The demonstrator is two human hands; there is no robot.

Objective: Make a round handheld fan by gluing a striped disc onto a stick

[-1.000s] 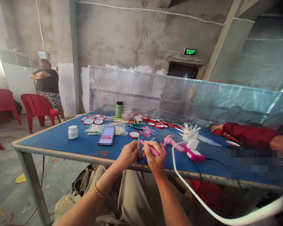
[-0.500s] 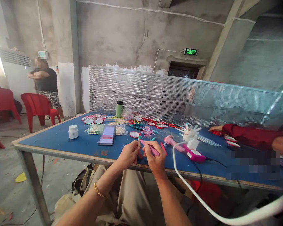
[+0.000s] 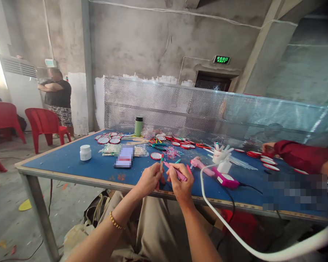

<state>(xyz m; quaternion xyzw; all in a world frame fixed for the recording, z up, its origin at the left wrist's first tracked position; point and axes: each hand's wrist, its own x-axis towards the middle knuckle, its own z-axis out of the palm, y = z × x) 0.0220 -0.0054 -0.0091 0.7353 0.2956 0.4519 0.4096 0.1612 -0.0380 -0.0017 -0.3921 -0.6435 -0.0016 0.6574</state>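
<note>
In front of me, at the table's near edge, my left hand point(image 3: 150, 177) pinches a flat wooden stick point(image 3: 161, 162) upright, its top end coloured green and red. My right hand point(image 3: 183, 185) grips a pink marker point(image 3: 180, 174) like a pen, with the marker's tip beside the coloured end of the stick; whether they touch I cannot tell. Just behind the hands lie a red-rimmed round disc point(image 3: 156, 156), a teal pen or cap point(image 3: 178, 161) and a small red item point(image 3: 188, 169), partly hidden by my right hand.
On the blue table point(image 3: 57, 163) are a white jar point(image 3: 85, 153), a phone point(image 3: 124, 157), a green bottle point(image 3: 138, 126), pliers point(image 3: 157, 147) and a pink glue gun point(image 3: 200, 165). A white cable point(image 3: 215, 213) crosses at right. A co-worker's sleeve point(image 3: 297, 154) reaches in over red-rimmed discs.
The co-worker's hand at right has drawn back to the right, uncovering more discs. My hands stay nearly in place, with the pink marker shifted very slightly. The standing person appears slightly further right.
</note>
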